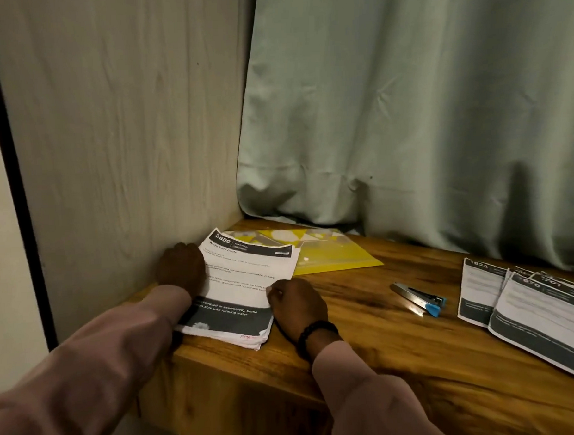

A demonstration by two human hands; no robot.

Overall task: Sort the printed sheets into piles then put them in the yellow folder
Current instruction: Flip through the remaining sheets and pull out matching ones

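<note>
- At the left end of the wooden table (366, 338), against the side panel (111, 142): stack of sheets (239, 285), long axis running away from the body, far end lapping the yellow folder (333, 258).
- Flanked by both hands: left hand (181, 268) curled on its left edge, right hand (297, 304) pinching its right edge.
- Folder just beyond the stack, nearer the right hand.
- Well apart to the right: second pile (529, 308), stapler (419, 299) between.
</note>
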